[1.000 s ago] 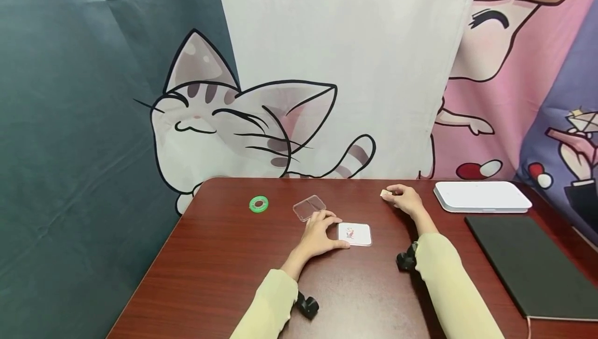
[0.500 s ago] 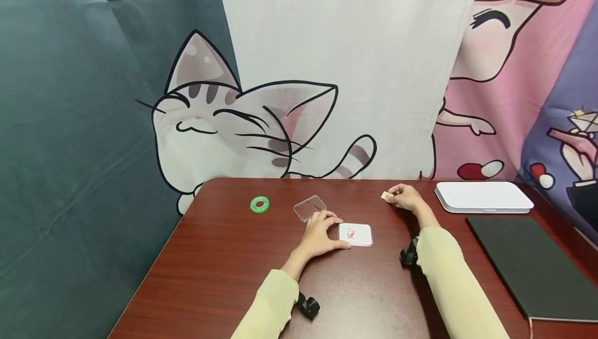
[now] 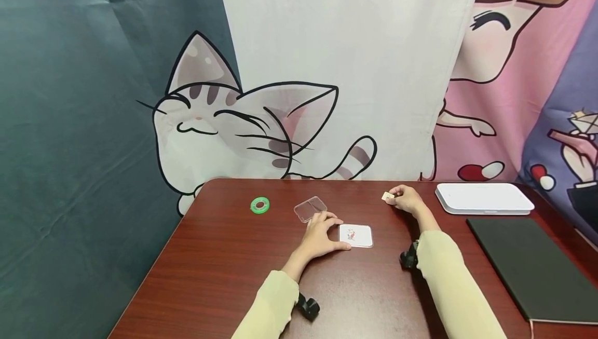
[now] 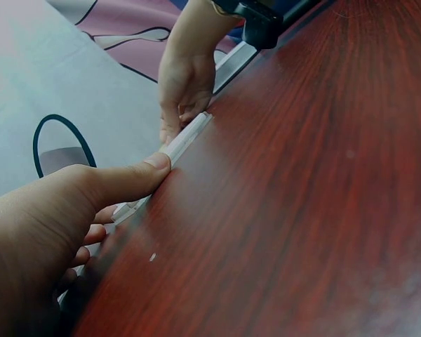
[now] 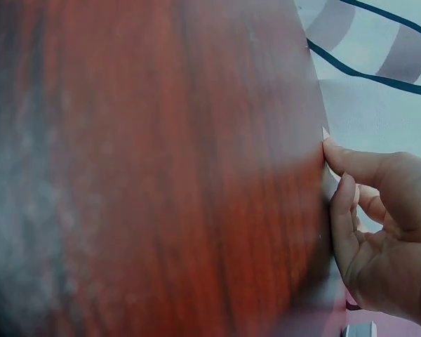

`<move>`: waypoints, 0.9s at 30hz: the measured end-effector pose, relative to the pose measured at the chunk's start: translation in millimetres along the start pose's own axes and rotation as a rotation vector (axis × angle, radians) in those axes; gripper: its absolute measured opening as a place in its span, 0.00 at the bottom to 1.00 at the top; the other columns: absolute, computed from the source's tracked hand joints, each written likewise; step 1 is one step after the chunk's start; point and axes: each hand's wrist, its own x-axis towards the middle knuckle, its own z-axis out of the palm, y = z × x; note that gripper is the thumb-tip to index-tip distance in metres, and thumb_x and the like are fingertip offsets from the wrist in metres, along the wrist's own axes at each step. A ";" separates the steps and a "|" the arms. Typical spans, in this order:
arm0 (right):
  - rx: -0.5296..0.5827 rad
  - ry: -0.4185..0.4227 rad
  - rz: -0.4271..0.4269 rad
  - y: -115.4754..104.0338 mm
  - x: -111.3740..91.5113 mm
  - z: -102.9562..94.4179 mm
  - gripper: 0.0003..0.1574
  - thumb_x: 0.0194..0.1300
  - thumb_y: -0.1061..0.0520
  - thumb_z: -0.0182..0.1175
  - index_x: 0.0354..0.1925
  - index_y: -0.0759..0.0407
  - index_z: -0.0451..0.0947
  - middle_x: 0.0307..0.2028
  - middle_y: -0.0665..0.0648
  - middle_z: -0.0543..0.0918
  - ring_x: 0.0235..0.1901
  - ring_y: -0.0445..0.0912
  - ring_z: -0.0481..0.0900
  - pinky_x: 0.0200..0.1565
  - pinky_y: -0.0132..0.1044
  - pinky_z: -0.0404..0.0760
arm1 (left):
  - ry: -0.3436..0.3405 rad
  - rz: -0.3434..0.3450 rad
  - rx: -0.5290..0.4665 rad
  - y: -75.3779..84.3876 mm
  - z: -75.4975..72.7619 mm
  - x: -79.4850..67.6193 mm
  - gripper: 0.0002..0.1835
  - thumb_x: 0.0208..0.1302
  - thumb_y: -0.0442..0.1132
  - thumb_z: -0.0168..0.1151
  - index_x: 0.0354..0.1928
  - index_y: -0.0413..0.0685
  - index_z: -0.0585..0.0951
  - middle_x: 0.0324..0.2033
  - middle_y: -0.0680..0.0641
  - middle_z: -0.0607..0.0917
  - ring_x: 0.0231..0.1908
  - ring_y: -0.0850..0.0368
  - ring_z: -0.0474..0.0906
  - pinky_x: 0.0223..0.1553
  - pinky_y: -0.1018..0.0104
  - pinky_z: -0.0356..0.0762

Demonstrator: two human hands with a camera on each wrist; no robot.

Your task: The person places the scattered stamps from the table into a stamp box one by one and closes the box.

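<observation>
My left hand (image 3: pixel 319 235) holds a flat, clear-edged case (image 3: pixel 362 235) on the table by its left end, thumb on the near edge and fingers at the far edge. White fills the case, with a small red printed figure on top. In the left wrist view the thumb (image 4: pixel 144 177) presses along the rim of the case. Farther right, near the table's back edge, my right hand (image 3: pixel 406 199) pinches a small cream square piece (image 3: pixel 386 196). That piece is mostly hidden by the fingers in the right wrist view. Behind my left fingertips lies a clear plastic lid (image 3: pixel 308 208).
A green ring-shaped roll (image 3: pixel 259 205) lies at the back left of the brown table (image 3: pixel 224 266). On the right are a white flat box (image 3: pixel 484 198) and a black flat panel (image 3: pixel 532 266). A printed cloth (image 3: pixel 364 69) hangs behind the back edge.
My right hand has shifted very slightly right with the cream square piece, of which a little more shows. The left hand and the case stay in place.
</observation>
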 end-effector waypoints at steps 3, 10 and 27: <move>-0.005 0.010 -0.008 1.3 0.0 1.8 0.23 0.60 0.66 0.63 0.50 0.79 0.68 0.38 0.61 0.73 0.31 0.37 0.72 0.31 0.24 0.76 | -0.003 -0.002 0.004 -0.4 -0.6 -0.3 0.33 0.41 0.58 0.78 0.52 0.56 0.83 0.51 0.53 0.78 0.54 0.56 0.68 0.61 0.54 0.64; 0.006 0.013 -0.033 2.8 0.1 4.4 0.23 0.60 0.67 0.63 0.50 0.78 0.69 0.38 0.60 0.72 0.32 0.38 0.72 0.32 0.25 0.77 | -0.002 -0.005 0.007 -1.6 -2.0 -1.4 0.33 0.41 0.58 0.78 0.52 0.56 0.83 0.51 0.53 0.78 0.54 0.56 0.68 0.61 0.54 0.64; 0.167 0.047 -0.078 8.6 -7.0 6.8 0.24 0.67 0.61 0.59 0.54 0.78 0.70 0.27 0.45 0.77 0.26 0.35 0.74 0.31 0.27 0.81 | -0.009 -0.009 0.012 2.6 -3.3 -1.2 0.33 0.41 0.58 0.78 0.52 0.56 0.83 0.52 0.54 0.78 0.54 0.57 0.68 0.62 0.55 0.64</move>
